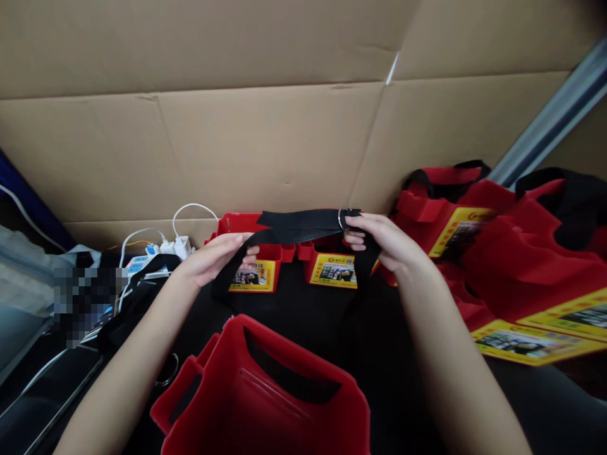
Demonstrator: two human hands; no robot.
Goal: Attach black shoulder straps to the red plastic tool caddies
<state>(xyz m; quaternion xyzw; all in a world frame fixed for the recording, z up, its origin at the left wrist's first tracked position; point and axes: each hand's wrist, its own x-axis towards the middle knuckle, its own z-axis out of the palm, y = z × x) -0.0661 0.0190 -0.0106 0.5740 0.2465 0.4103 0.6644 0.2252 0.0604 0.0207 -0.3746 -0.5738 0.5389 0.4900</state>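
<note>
A black webbing strap (303, 226) with a metal ring (341, 219) stretches between my two hands, above the table. My left hand (220, 256) is closed on the strap's left part, and a length of it hangs below the fingers. At the ring end, my right hand (372, 235) pinches the strap, with more webbing drooping beneath. Close in front of me stands an open red plastic box (284, 379) with a slot in its far wall and a loop on its left side.
Smaller red boxes with yellow labels (332, 270) stand behind the strap. More red boxes with black straps (531, 253) crowd the right. Chargers on a power strip (173, 248), white cables and a phone-like dark slab (52, 392) lie left. A cardboard wall (265, 145) closes the back.
</note>
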